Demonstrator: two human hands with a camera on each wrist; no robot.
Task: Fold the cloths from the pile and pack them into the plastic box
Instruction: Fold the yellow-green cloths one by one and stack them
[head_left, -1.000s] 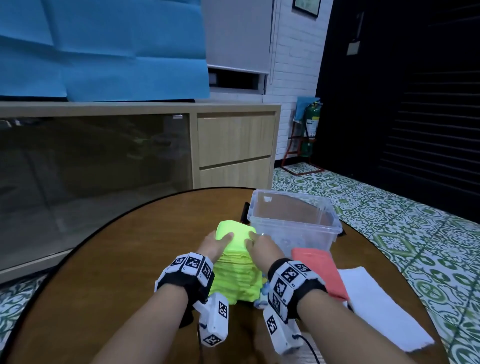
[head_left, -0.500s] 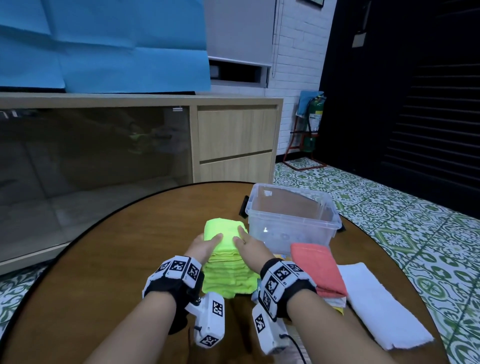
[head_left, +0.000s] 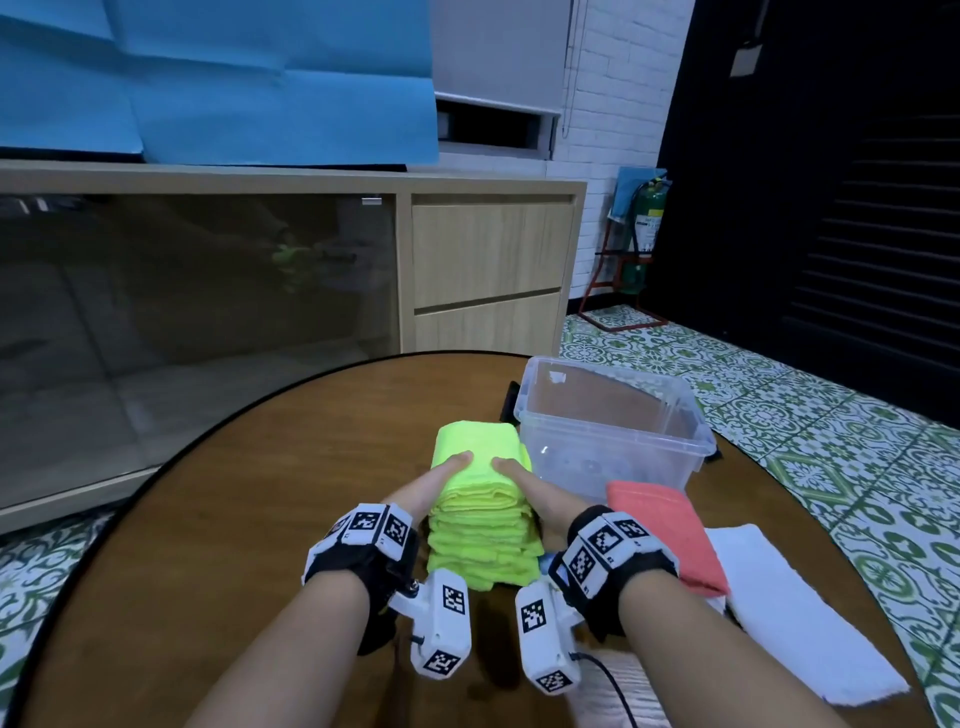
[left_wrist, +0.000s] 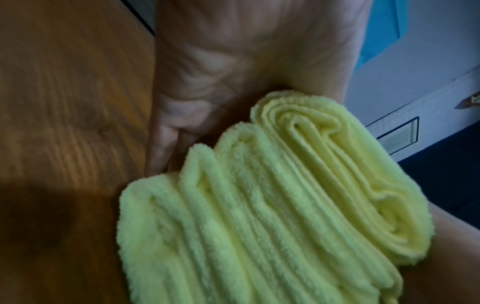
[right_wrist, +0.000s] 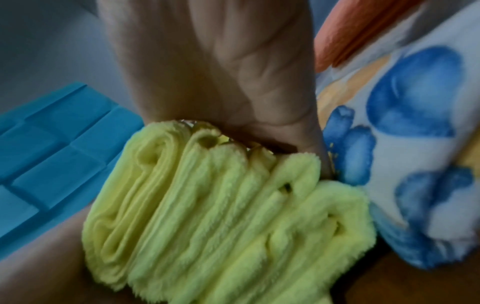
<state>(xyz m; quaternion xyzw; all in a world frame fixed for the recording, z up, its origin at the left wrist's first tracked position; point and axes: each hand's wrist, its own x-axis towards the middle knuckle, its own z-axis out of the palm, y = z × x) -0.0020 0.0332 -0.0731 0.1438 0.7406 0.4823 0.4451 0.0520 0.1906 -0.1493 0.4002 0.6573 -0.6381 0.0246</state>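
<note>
1. The stack of folded lime-green microfibre cloths (head_left: 480, 525) stands on the round wooden table (head_left: 249, 519), just beside the near-left corner of the clear plastic box (head_left: 613, 441).
2. The left hand (head_left: 434, 480) clamps the stack's left side and the right hand (head_left: 535, 488) its right side, thumbs laid over the top cloth and fingers curled low around the sides. That squeeze probably keeps the loose layers from sliding apart.
3. The wrist views show the folded edges bunched against each palm, which fits a firm two-sided grip.
4. The box looks empty, so I judge packing has not begun; the stack sits close to it for a short carry.
5. A folded coral cloth (head_left: 665, 535) and a flat white cloth (head_left: 800, 618) lie to the right, with a blue-flowered fabric (right_wrist: 405, 127) beneath the coral one.
</note>
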